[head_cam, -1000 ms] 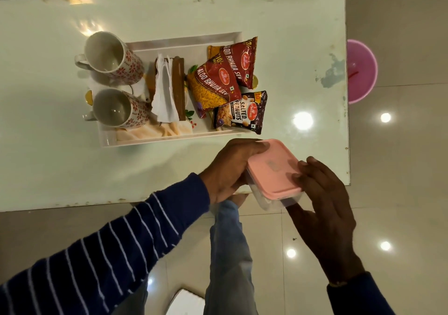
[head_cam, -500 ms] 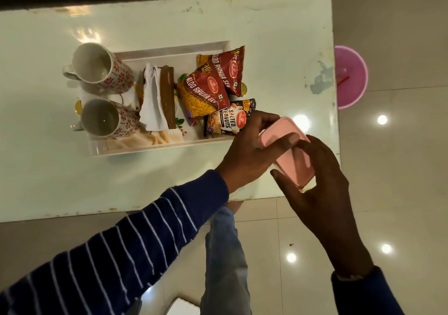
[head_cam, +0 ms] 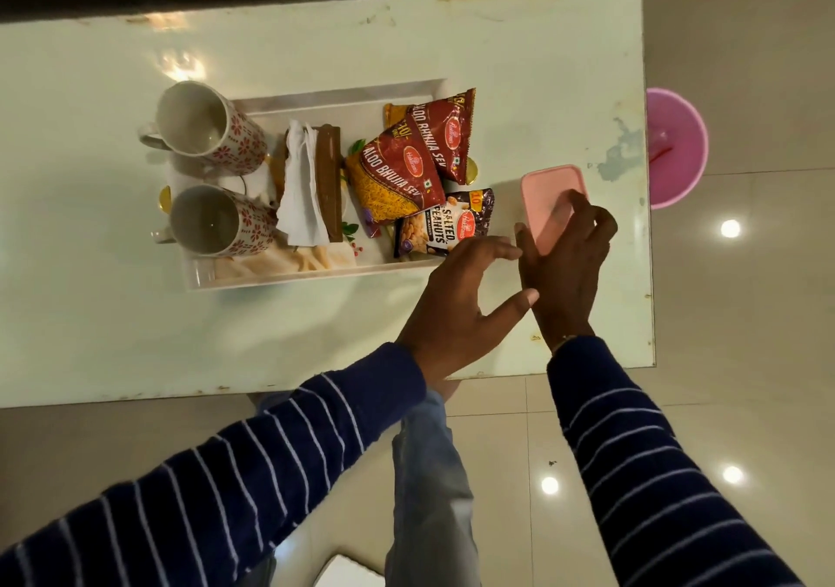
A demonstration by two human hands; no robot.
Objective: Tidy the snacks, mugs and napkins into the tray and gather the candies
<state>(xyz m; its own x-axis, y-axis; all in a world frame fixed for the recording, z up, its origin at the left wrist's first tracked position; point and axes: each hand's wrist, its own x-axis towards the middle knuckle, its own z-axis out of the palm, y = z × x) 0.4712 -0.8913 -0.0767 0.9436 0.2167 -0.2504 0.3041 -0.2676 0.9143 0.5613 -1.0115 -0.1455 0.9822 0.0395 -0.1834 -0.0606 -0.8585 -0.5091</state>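
A white tray (head_cam: 316,99) on the pale table (head_cam: 90,315) holds two floral mugs (head_cam: 205,127) (head_cam: 212,220), white napkins (head_cam: 300,179) in a brown holder (head_cam: 329,179), two red Aloo Bhujia packs (head_cam: 397,175) (head_cam: 447,134) and a Salted Peanuts pack (head_cam: 447,229). A box with a pink lid (head_cam: 549,197) sits on the table just right of the tray. My right hand (head_cam: 560,270) grips its near end, fingers curled over the lid and thumb on its left side. My left hand (head_cam: 461,310) hovers beside it with spread fingers, holding nothing. No loose candies are visible.
A pink bucket (head_cam: 673,148) stands on the tiled floor beyond the table's right edge. My jeans-clad leg (head_cam: 429,473) shows below the table's near edge. A white object (head_cam: 348,575) lies on the floor at the bottom of the view.
The pink-lidded box moved from over the table's near edge onto the table beside the tray. My left hand let go of it and opened; my right hand still holds it.
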